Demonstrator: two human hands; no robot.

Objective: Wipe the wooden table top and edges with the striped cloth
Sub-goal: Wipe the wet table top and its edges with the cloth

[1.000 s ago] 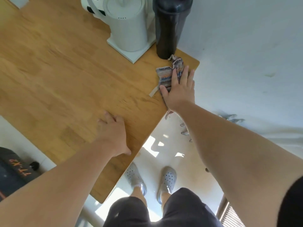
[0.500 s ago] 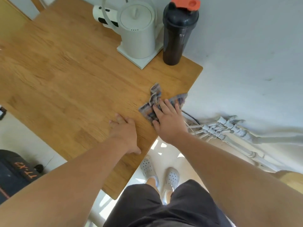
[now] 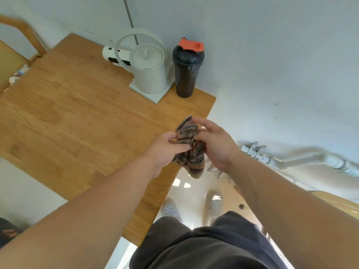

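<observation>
Both bare forearms reach up from the lower corners and meet at the centre of the frame. The left hand (image 3: 165,148) and the right hand (image 3: 215,146) face each other, fingers (image 3: 201,121) curled, pinching a bunched striped cloth (image 3: 191,150) between them.

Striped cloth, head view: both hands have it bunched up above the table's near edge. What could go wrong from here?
1. The striped cloth hangs partly past the table edge, held between the left hand and right hand; a slip would likely drop it to the floor.
2. Wiping the far corner could knock the tall black bottle or the white kettle.
</observation>
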